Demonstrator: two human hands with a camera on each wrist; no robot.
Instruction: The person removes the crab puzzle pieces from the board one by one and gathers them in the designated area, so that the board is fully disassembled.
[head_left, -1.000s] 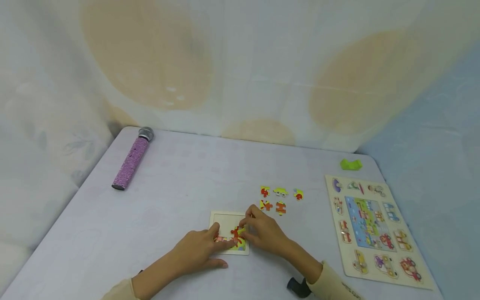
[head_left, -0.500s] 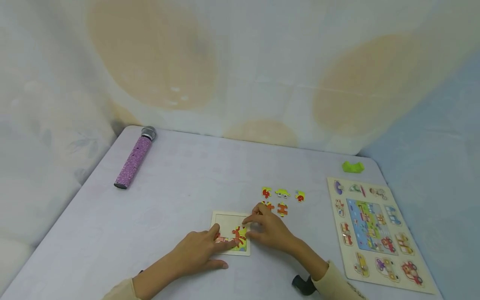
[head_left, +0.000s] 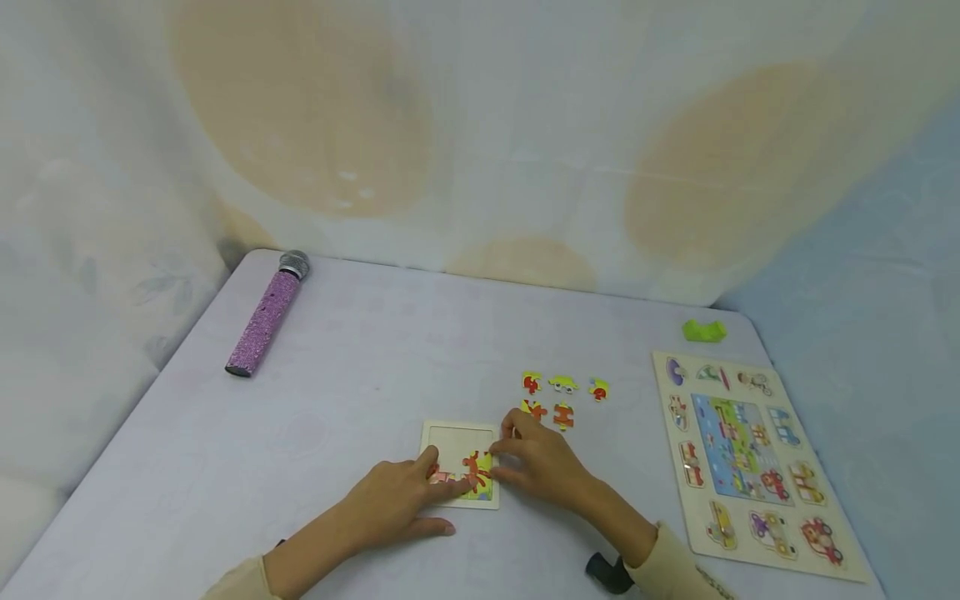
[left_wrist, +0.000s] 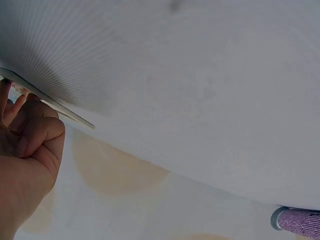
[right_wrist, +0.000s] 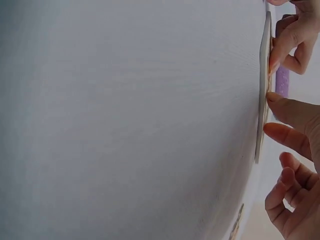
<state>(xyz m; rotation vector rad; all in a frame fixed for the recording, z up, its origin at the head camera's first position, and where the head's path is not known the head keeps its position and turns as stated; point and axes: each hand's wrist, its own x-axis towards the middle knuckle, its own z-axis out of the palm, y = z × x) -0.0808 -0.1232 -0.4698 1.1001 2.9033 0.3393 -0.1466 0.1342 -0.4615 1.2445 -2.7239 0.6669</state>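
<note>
A small square puzzle board (head_left: pixel 459 426) with a pale wooden rim lies on the table, with red, yellow and pink pieces (head_left: pixel 480 467) in its lower part. My left hand (head_left: pixel 393 500) reaches over it from the left, an index finger pressing on the pieces and the thumb resting on the table below the rim. At the board's right side is my right hand (head_left: pixel 542 460); thumb and index fingertips touch it, a little apart, as the right wrist view also shows. Its other fingers are bent loosely. Several loose puzzle pieces (head_left: pixel 562 384) lie beyond this hand; the nearest is partly covered.
To the right lies a large wooden picture puzzle (head_left: pixel 738 446) of vehicles, with a green object (head_left: pixel 703 331) behind it. A purple glitter microphone (head_left: pixel 264 323) lies at the back left. Near the right sleeve is a black object (head_left: pixel 608 573).
The yellow and red piece at the right fingertips has settled flat beside the others in the board. The right hand has shifted slightly right; the left hand stays in place.
</note>
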